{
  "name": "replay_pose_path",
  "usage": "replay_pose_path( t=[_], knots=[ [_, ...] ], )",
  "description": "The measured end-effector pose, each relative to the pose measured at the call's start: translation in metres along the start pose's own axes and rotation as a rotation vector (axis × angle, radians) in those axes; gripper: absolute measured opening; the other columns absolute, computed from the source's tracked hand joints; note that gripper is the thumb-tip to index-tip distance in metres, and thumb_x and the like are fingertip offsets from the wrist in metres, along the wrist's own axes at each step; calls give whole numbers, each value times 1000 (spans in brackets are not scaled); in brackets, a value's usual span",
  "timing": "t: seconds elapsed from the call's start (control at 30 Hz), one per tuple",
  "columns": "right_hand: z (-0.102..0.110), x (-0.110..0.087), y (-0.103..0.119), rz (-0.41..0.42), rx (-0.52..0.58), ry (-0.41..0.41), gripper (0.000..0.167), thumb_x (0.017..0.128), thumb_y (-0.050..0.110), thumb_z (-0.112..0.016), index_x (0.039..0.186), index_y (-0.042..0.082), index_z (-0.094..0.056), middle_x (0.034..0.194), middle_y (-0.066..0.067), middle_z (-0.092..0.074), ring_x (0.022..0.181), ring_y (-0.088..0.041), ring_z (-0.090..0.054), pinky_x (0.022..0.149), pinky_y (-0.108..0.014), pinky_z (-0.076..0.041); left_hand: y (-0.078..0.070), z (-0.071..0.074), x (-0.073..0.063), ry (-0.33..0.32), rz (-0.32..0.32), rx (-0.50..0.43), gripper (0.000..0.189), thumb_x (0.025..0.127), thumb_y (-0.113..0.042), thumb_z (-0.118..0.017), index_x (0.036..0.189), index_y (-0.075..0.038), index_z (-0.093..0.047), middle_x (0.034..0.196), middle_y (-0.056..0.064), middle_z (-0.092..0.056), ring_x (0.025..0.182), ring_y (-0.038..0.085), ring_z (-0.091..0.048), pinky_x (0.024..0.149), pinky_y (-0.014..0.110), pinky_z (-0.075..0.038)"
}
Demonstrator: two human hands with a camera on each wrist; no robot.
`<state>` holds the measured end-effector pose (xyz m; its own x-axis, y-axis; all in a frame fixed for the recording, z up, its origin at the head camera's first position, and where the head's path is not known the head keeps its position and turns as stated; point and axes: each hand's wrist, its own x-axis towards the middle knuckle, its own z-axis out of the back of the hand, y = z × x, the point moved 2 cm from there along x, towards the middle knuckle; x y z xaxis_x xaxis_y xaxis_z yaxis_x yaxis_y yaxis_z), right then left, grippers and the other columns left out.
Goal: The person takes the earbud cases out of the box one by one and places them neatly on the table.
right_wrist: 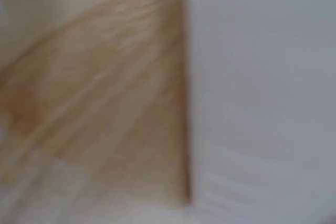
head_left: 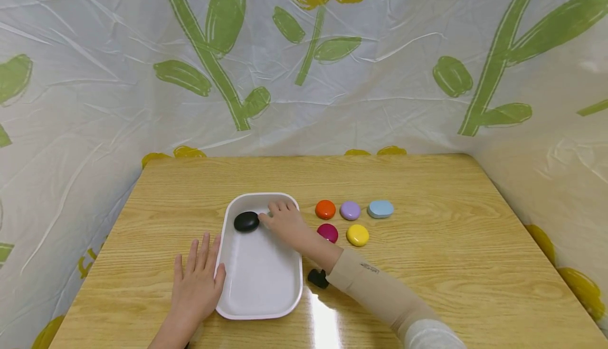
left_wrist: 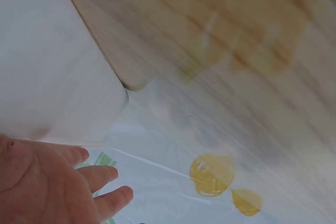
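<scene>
My right hand (head_left: 287,224) reaches over the right side of a white tray (head_left: 261,285). Its fingers curl down at the far right corner, and a sliver of a green piece (head_left: 271,213) shows between thumb and fingers, mostly hidden under the hand. Just left of the thumb, a smooth black oval stone (head_left: 246,222) lies on the tray floor. My left hand (head_left: 198,280) is flat with fingers spread, beside the tray's left wall. In the left wrist view, its fingers (left_wrist: 110,203) stretch out straight beside the white tray wall (left_wrist: 58,66).
Right of the tray lie an orange (head_left: 325,209), a lilac (head_left: 350,210), a light blue (head_left: 381,209), a magenta (head_left: 328,232) and a yellow piece (head_left: 358,235) on the wooden table (head_left: 451,264). A black device (head_left: 317,279) hangs under my right wrist. Flower-printed sheeting (head_left: 380,106) surrounds the table.
</scene>
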<state>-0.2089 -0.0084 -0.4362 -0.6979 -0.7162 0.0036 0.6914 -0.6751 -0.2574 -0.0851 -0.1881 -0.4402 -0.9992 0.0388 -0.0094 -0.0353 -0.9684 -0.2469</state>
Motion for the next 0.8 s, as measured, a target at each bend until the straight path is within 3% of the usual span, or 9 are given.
replay_pose_path(
  t=[0.13,0.33,0.57,0.8],
  knots=[
    [16,-12,-9,13,111,-105,28,93,16,-51,120,24,-50,108,-7,-48,105,-25,-48,88,-37,-43,0,0,0,-3,-1,7,55,96,-29,-36,145,-7,-24,151,18,-15,137,38,-10,106,60,-5],
    [49,-42,-31,10,237,-258,39,82,12,-66,117,22,-51,111,-8,-50,101,-26,-50,88,-38,-44,0,0,0,-3,2,8,55,96,-28,-36,145,-7,-23,151,17,-15,137,38,-10,106,60,-4],
    [59,-81,-62,-59,325,-309,46,74,8,-75,114,21,-56,108,-9,-51,98,-29,-52,83,-42,-46,1,0,0,-2,2,12,55,96,-29,-36,145,-7,-23,151,17,-15,137,38,-9,106,61,-4],
    [53,-120,-95,-190,343,-271,46,71,7,-76,112,19,-59,104,-11,-52,98,-33,-52,82,-50,-46,0,0,0,6,2,0,55,96,-29,-36,145,-8,-22,151,17,-15,137,38,-9,105,61,-3]
  ],
)
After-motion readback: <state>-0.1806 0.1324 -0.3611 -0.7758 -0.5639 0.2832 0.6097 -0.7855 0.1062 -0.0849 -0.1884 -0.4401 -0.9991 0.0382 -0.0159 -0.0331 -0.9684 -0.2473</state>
